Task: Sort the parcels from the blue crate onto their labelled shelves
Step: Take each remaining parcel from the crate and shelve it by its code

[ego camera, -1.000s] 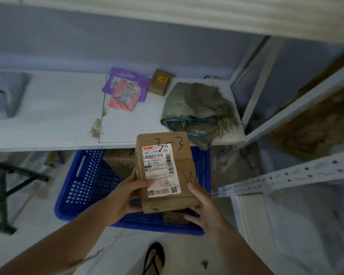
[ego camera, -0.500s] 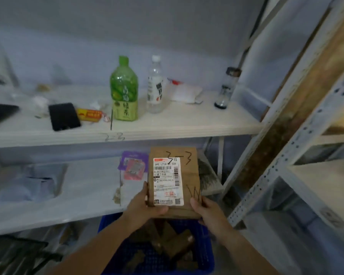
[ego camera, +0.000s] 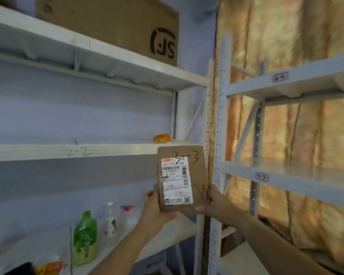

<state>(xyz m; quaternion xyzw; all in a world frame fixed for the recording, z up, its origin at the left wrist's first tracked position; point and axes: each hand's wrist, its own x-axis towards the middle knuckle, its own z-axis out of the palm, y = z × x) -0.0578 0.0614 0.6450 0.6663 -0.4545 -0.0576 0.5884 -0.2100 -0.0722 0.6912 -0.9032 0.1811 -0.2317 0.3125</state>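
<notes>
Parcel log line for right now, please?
parcel: marked 3-3, upright | left hand: grips parcel | right hand: grips parcel | status: not yet shelved

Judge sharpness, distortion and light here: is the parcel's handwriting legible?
Head view: the brown cardboard parcel is fairly sharp, its handwritten 3-3 legible; the grey metal shelf tags at right are blur-smeared; wide-angle distortion tilts the white shelf boards; light dim, bluish.

Dim, flat light with a cool bluish cast lies over the left shelving [ego camera: 83, 153], whose boards shade the wall [ego camera: 77, 175] beneath them. The sheeting [ego camera: 286, 46] behind the right rack [ego camera: 286, 80] glows warm orange. The whole frame is soft: the green bottle [ego camera: 85, 239] and clear bottle [ego camera: 110, 221] are smeared, and the label [ego camera: 177, 181] on the parcel [ego camera: 199, 175] is sharpest. The uprights [ego camera: 223, 116] lean and the shelves bow toward the edges
</notes>
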